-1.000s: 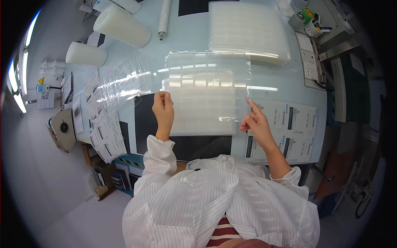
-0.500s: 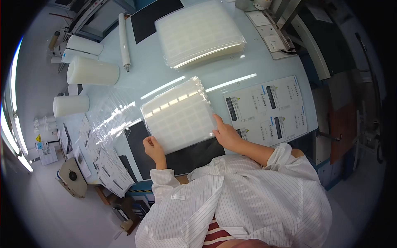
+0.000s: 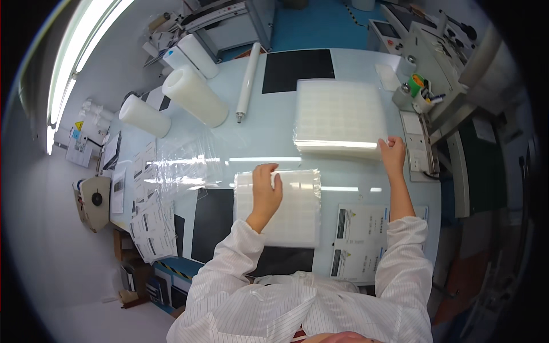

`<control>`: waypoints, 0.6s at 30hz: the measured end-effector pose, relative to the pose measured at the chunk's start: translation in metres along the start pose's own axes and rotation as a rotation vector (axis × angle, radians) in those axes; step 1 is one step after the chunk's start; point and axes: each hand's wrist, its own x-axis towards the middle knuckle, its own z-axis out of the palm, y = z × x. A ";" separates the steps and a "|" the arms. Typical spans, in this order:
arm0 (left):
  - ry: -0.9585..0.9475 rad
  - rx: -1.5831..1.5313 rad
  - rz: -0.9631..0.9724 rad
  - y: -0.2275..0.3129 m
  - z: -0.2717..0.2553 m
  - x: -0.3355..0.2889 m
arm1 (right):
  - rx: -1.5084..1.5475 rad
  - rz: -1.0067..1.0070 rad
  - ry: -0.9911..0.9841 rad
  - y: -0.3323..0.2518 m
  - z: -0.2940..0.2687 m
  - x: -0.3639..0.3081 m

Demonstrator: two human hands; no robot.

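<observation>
A small stack of translucent plastic sheets [image 3: 294, 223], marked with a faint grid, lies before me, partly over a black mat [image 3: 213, 228]. Above its far left part is my left hand [image 3: 266, 194], open, the curved fingers apart from the thumb and nothing between them. Farther off to the right is a larger, thicker stack of similar sheets [image 3: 340, 111]. My right hand [image 3: 393, 153] reaches to its near right corner, thumb and fingers closed there on the sheet edge. How many sheets they pinch is too small to see.
White rolls [image 3: 197, 97] and a white roller [image 3: 249, 83] stand or lie at the far left. Crumpled clear film [image 3: 186, 168] and printed sheets [image 3: 154, 228] are at left. Printed panels [image 3: 357, 246] lie under my right forearm. Bottles and a pen cup [image 3: 423, 102] line the right edge.
Both hands have left the small stack's sides, and it now lies straighter. My right hand has reached out to the larger stack; my left has moved forward over the small one. The view has tilted up.
</observation>
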 end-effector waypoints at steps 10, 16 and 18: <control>-0.267 -0.215 0.209 0.069 0.080 0.064 | 0.127 0.174 -0.222 -0.002 -0.002 0.028; -0.149 -0.050 0.431 0.088 0.126 0.087 | 0.263 0.156 -0.117 0.008 0.003 0.013; -0.085 0.051 0.516 0.090 0.132 0.088 | 0.315 0.186 -0.139 -0.005 -0.004 0.001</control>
